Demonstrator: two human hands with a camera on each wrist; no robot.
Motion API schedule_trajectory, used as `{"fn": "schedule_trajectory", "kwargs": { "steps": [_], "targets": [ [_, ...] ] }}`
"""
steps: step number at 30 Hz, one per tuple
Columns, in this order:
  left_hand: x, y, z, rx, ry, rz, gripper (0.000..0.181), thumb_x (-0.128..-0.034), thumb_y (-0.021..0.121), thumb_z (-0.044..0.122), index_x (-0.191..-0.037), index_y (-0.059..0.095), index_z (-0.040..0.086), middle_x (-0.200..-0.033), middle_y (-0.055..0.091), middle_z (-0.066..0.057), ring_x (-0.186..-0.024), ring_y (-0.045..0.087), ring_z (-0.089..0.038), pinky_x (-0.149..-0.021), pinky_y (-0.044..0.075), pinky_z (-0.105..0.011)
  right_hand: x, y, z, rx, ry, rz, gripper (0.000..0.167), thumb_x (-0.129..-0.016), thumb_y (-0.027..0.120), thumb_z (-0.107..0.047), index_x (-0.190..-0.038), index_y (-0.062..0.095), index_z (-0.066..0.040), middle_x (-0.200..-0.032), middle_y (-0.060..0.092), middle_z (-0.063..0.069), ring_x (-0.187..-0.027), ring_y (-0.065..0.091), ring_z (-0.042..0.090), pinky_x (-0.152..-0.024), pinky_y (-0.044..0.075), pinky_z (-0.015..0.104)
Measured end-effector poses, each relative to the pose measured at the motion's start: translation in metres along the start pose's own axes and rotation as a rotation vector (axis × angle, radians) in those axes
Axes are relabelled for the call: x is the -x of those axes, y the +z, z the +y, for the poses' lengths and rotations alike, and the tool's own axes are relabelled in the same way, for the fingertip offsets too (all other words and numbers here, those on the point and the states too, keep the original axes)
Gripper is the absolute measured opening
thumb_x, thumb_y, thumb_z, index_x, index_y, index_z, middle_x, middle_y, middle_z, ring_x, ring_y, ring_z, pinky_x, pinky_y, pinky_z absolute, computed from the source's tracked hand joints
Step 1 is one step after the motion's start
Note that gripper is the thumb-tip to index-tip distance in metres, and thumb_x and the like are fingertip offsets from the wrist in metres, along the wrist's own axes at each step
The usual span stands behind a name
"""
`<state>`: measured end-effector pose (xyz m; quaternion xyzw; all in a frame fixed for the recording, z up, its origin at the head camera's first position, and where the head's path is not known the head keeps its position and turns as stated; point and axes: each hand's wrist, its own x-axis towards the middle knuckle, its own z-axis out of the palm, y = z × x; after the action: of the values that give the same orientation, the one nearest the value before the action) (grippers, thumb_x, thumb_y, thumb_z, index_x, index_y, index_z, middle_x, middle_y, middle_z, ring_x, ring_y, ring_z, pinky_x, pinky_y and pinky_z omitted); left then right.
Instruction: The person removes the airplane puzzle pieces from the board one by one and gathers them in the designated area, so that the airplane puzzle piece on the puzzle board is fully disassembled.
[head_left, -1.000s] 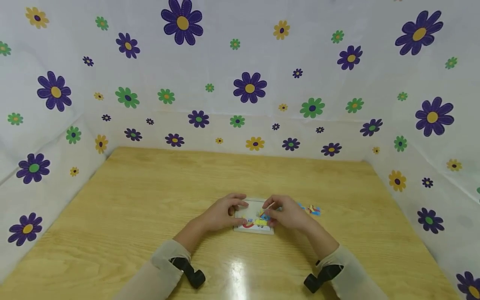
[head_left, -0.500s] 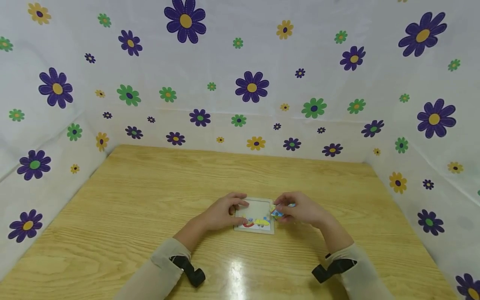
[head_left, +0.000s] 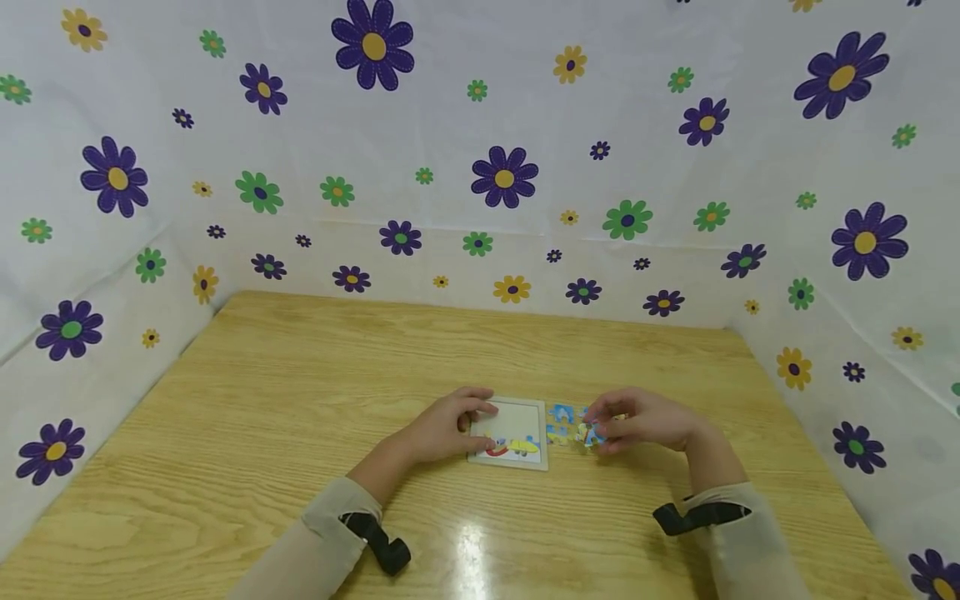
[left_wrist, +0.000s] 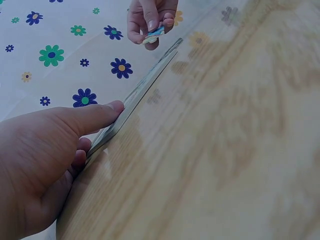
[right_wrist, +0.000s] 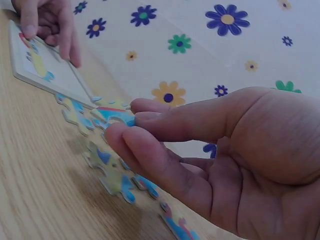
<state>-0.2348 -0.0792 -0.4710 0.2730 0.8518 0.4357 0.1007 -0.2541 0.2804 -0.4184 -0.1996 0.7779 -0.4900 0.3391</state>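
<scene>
Puzzle tray (head_left: 520,418) flat on the wooden table (head_left: 337,375), fairly near the person; 12 o'clock taken as straight ahead of them. Pale frame. Bare floor of the tray over the 12 o'clock part; printed picture (head_left: 522,447) along the 6 o'clock side, yellow and red shapes showing.

Left hand (head_left: 438,429) at the tray's 9 o'clock side. Grip fairly wide, holding the tray by that end: thumb toward 7 o'clock, by the printed part, forefinger toward 11 o'clock. Left wrist view: thumb tip resting on the frame, other fingers bent in beside it, partly hidden.

Right hand (head_left: 648,421) at 3 o'clock from the tray, well apart from it. Grip narrow: thumb and fingertips pinch 1 puzzle piece (head_left: 591,434), blue and yellow. Right wrist view: piece raised off the table, mostly covered by the fingers; its print too small to make out.

Loose pieces (head_left: 562,413) on the table at 3 o'clock from the tray, the nearest just beside the frame, others under the right hand. At least 2 plain in the head view, more in the right wrist view; exact count hidden by the hand.

Sleeves (head_left: 315,533) beige, black wrist mounts (head_left: 697,517) on both arms. Flowered cloth (head_left: 420,125) stands around the table from 9 through 12 to 3 o'clock.
</scene>
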Motion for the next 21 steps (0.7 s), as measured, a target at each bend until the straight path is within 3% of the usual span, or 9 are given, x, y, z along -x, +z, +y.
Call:
{"fn": "schedule_trajectory", "kwargs": {
  "steps": [14, 21],
  "targets": [
    [-0.002, 0.000, 0.000, 0.000, -0.005, -0.004, 0.044, -0.0873, 0.079, 0.024, -0.127, 0.067, 0.009, -0.152, 0.047, -0.003, -0.100, 0.049, -0.012, -0.081, 0.041, -0.022, 0.028, -0.024, 0.015, -0.039, 0.086, 0.025, 0.032, -0.097, 0.065, -0.010, -0.116, 0.055, 0.013, -0.098, 0.065, 0.011, -0.085, 0.071, 0.021, -0.078, 0.060, 0.034],
    [0.000, 0.000, 0.001, 0.002, -0.008, -0.007, 0.045, -0.0877, 0.079, 0.025, -0.128, 0.067, 0.008, -0.152, 0.046, -0.004, -0.099, 0.049, -0.013, -0.080, 0.041, -0.022, 0.030, -0.023, 0.012, 0.031, 0.153, 0.066, 0.025, -0.095, 0.067, -0.010, -0.107, 0.058, 0.010, -0.092, 0.070, 0.009, -0.075, 0.069, 0.017, -0.071, 0.059, 0.030]
  ]
}}
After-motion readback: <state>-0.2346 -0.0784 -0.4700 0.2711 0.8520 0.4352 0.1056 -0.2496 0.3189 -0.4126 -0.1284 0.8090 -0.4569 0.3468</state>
